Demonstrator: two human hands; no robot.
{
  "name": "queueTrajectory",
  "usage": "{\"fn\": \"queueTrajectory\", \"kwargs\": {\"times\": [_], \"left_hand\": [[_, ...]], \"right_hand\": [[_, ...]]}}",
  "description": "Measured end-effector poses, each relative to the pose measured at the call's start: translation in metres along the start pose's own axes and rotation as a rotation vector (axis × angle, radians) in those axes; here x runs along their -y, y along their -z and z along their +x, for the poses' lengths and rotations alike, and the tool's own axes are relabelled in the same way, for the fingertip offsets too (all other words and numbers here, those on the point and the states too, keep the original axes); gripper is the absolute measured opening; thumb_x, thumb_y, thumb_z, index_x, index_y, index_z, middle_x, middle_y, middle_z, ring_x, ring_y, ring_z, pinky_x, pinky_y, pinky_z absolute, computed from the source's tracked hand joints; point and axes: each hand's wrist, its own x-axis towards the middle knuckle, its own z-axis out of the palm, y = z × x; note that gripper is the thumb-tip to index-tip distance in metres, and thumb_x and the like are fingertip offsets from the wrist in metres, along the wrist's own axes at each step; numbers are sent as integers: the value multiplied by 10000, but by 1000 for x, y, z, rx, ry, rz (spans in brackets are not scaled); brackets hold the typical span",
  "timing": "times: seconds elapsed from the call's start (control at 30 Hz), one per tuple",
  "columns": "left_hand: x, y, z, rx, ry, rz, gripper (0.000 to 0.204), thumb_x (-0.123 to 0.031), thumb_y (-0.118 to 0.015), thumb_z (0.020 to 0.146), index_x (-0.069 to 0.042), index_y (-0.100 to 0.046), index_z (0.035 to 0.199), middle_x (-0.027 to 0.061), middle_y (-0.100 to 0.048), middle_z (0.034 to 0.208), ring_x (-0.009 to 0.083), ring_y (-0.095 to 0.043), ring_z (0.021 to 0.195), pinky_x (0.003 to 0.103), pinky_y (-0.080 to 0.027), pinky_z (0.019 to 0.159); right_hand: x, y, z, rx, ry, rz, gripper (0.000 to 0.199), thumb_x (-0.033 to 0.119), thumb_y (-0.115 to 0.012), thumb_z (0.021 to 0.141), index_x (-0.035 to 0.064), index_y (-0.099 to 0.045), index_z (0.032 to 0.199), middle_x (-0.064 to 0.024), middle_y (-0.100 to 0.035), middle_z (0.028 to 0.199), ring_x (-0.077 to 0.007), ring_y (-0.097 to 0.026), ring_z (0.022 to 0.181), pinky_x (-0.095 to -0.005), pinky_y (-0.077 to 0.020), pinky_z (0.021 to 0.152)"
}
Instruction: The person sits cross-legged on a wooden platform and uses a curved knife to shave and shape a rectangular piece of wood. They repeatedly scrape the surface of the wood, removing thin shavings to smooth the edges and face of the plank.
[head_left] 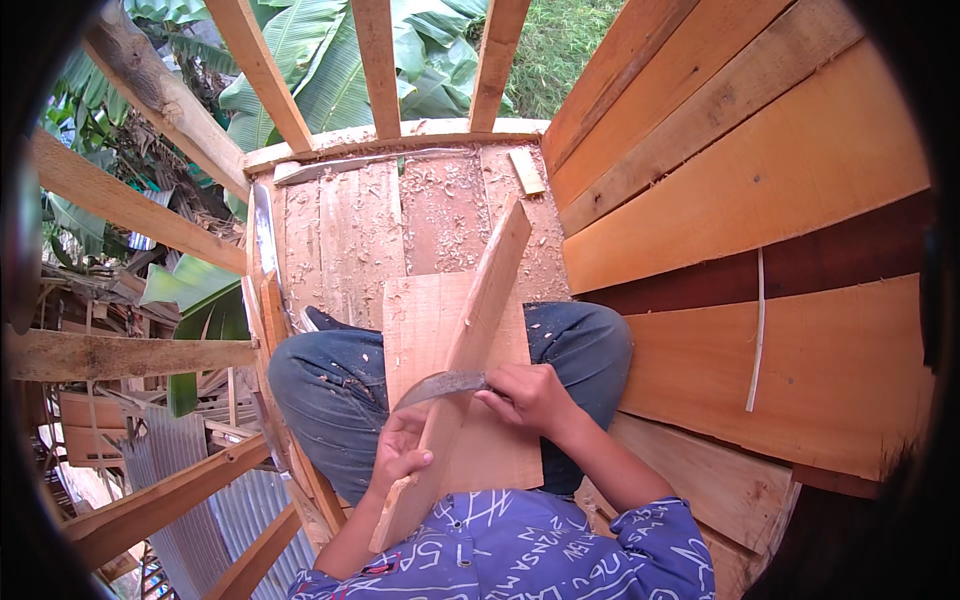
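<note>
A long narrow wooden plank [488, 290] slants across my lap, its top end pointing away to the right. My left hand [402, 450] is closed round its lower part, thumb pressed on the near side. In my right hand [530, 397] is a curved knife [440, 387], gripped where its handle is hidden by the fingers. The grey blade lies across the plank's edge, its tip pointing left, just above my left hand. Under the plank, a wide flat board [425, 320] rests over my crossed legs [325, 390].
Wood shavings litter the plank floor [360, 230], where a small pale wood block [525, 172] lies at the far right. Board walling [740, 200] rises on the right. Open posts [375, 70] and rails [130, 355] edge the far and left sides, with banana leaves [330, 70] beyond.
</note>
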Motion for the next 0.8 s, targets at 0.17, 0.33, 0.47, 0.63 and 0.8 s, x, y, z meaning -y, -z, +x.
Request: {"fn": "queueTrajectory", "kwargs": {"times": [0.17, 0.33, 0.47, 0.63, 0.8], "left_hand": [[3, 3, -2, 2, 3, -5, 476, -21, -693, 719, -63, -497, 1151, 190, -523, 1346, 262, -482, 1263, 399, -341, 1074], [4, 6, -5, -33, 3, -61, 473, -21, -687, 716, -69, -497, 1146, 148, -579, 1235, 247, -529, 1195, 392, -393, 1023], [-1, -3, -4, -67, 38, -46, 467, -33, -688, 707, -71, -496, 1130, 133, -591, 1195, 235, -546, 1150, 385, -410, 997], [4, 1, -4, -76, -1, -37, 456, -37, -685, 699, -68, -498, 1113, 134, -591, 1197, 236, -556, 1133, 384, -417, 994], [3, -1, -5, -118, 0, 10, 456, -39, -689, 698, -65, -495, 1110, 133, -604, 1165, 239, -569, 1110, 375, -422, 987]], "right_hand": [[5, 1, 2, 61, -8, -33, 161, 177, -684, 861, 27, -624, 857, -139, -620, 719, -282, -636, 617, -361, -490, 528], [-5, 10, 18, 48, -243, -18, 221, 232, -727, 825, 37, -642, 886, -127, -633, 723, -291, -629, 585, -363, -502, 523], [9, -10, 3, -42, 29, 15, 203, 218, -733, 822, 27, -684, 870, -141, -628, 662, -274, -633, 546, -357, -487, 503], [-8, 5, 23, -29, -170, -6, 230, 234, -709, 847, 22, -629, 886, -146, -615, 686, -308, -637, 586, -385, -492, 517], [1, 0, 5, 151, 0, 37, 213, 227, -693, 861, 22, -637, 863, -159, -613, 664, -328, -634, 586, -389, -483, 509]]}}
